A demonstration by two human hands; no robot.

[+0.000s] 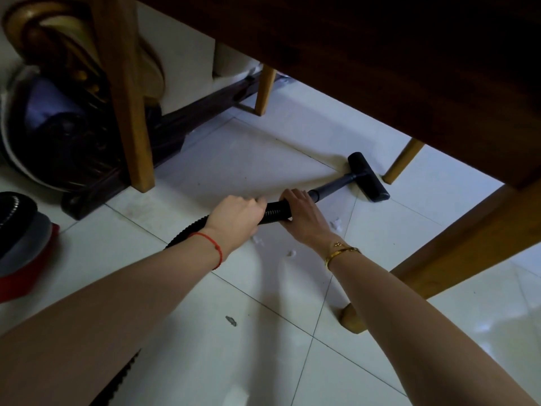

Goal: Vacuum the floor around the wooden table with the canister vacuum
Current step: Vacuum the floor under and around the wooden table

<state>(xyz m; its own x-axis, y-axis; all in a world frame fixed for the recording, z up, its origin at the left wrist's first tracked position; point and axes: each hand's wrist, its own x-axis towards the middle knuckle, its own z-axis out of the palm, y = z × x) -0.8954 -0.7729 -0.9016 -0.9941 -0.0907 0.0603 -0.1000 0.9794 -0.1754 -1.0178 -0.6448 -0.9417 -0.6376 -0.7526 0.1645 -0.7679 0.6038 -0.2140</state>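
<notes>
I look under the wooden table at a white tiled floor. Both hands hold the black ribbed vacuum hose. My left hand grips it from above, nearer to me. My right hand grips it just ahead, where the hose meets the rigid wand. The black floor nozzle lies flat on the tiles beside a table leg. Small white scraps lie on the floor near my right wrist. The red and grey canister sits at the left edge.
Light wooden legs stand at the left, far back and near right. A dark furniture base runs along the back left. A grey scrap lies on the near tiles. More hose trails at the bottom left.
</notes>
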